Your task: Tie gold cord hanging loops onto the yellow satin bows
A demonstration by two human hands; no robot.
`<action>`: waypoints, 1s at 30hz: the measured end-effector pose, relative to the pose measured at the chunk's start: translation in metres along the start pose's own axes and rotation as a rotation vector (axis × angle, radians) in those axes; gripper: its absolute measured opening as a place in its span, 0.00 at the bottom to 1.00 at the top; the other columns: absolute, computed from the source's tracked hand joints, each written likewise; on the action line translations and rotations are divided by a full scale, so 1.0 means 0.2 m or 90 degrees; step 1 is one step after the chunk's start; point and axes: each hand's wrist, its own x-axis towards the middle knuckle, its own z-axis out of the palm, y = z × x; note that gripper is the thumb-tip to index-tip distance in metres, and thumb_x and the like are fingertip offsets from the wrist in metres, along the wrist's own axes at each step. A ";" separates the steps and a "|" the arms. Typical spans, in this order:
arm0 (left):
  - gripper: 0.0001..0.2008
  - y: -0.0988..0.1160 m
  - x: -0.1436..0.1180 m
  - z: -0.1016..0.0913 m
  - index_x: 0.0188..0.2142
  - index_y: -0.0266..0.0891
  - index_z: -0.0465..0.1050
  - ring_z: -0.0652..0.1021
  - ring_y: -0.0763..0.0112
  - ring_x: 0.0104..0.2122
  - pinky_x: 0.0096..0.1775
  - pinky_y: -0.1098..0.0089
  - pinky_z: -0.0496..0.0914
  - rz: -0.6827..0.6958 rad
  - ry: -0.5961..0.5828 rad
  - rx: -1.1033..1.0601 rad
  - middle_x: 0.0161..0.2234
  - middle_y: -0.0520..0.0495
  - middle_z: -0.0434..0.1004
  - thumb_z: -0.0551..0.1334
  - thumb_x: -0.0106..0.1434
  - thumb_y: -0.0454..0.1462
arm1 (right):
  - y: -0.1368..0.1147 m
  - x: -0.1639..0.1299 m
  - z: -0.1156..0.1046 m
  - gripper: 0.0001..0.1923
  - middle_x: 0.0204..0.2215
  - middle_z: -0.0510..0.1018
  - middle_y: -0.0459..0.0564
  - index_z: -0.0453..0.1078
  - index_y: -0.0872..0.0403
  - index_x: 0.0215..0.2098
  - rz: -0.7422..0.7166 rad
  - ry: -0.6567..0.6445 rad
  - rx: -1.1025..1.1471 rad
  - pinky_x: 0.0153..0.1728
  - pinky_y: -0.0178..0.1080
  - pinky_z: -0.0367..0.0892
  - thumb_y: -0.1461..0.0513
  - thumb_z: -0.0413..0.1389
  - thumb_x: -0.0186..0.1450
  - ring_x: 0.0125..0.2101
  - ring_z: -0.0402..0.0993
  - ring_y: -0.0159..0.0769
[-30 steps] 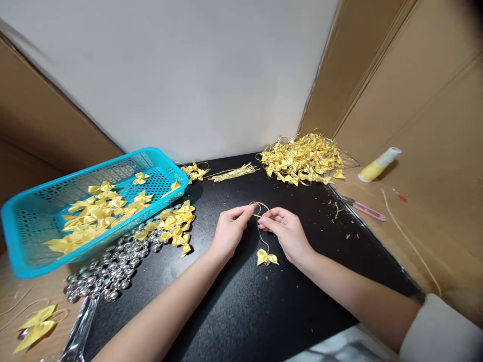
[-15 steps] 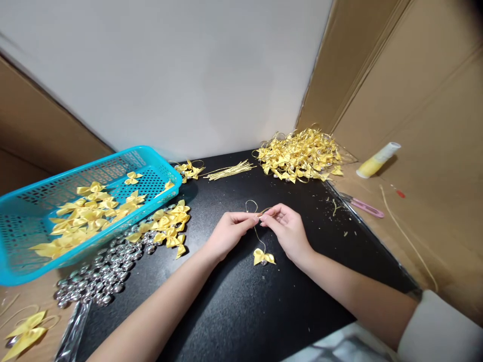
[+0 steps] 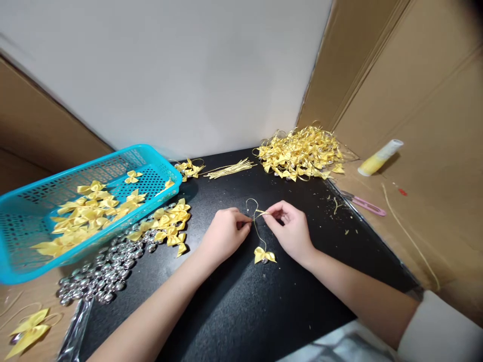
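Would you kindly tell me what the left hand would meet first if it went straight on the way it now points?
Most likely the cord just ahead of the left hand, then the right hand, though depth is unclear here.

Soft light leaves a dull sheen on the desk (image 3: 226,322); bells (image 3: 98,274) by its left edge glint. Beyond its right edge, the tube (image 3: 380,158) throws a shadow. The view stretches towards its sides, dark blur clouding the top right corner.

Blue basket (image 3: 175,189) partly beyond the left edge, cord (image 3: 260,213) too thin for certainty where crossed
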 end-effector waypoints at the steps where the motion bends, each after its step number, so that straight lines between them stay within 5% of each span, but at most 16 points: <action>1: 0.11 0.01 0.00 0.00 0.35 0.37 0.83 0.75 0.69 0.27 0.33 0.69 0.66 -0.001 0.000 0.007 0.29 0.46 0.78 0.61 0.58 0.31 | -0.01 0.00 -0.01 0.03 0.25 0.76 0.46 0.70 0.54 0.27 -0.050 -0.002 -0.044 0.32 0.37 0.70 0.65 0.58 0.59 0.27 0.74 0.34; 4: 0.09 0.00 -0.01 -0.01 0.32 0.36 0.83 0.76 0.67 0.28 0.34 0.69 0.66 -0.021 0.047 -0.019 0.29 0.45 0.81 0.62 0.58 0.32 | -0.03 -0.01 -0.02 0.05 0.25 0.76 0.46 0.70 0.53 0.27 -0.141 -0.001 -0.120 0.32 0.37 0.70 0.68 0.56 0.59 0.28 0.74 0.34; 9: 0.11 -0.04 0.02 0.03 0.34 0.36 0.83 0.76 0.68 0.28 0.31 0.70 0.66 -0.128 0.154 -0.272 0.31 0.44 0.83 0.64 0.58 0.40 | -0.02 -0.01 -0.01 0.04 0.26 0.78 0.46 0.71 0.53 0.28 -0.084 0.006 -0.075 0.32 0.36 0.71 0.67 0.58 0.59 0.28 0.75 0.34; 19: 0.18 -0.01 0.05 0.13 0.31 0.35 0.83 0.70 0.82 0.22 0.27 0.79 0.65 -0.267 0.131 -0.950 0.25 0.49 0.78 0.77 0.39 0.41 | 0.00 -0.02 0.00 0.01 0.27 0.79 0.47 0.72 0.53 0.29 -0.028 0.018 0.028 0.34 0.37 0.73 0.65 0.60 0.59 0.30 0.77 0.35; 30: 0.17 0.01 0.02 0.18 0.32 0.34 0.82 0.78 0.78 0.26 0.33 0.78 0.73 -0.252 0.198 -0.991 0.26 0.49 0.81 0.77 0.42 0.39 | -0.02 -0.03 0.02 0.02 0.26 0.78 0.46 0.71 0.53 0.28 0.034 0.034 0.109 0.34 0.36 0.73 0.64 0.61 0.58 0.29 0.77 0.34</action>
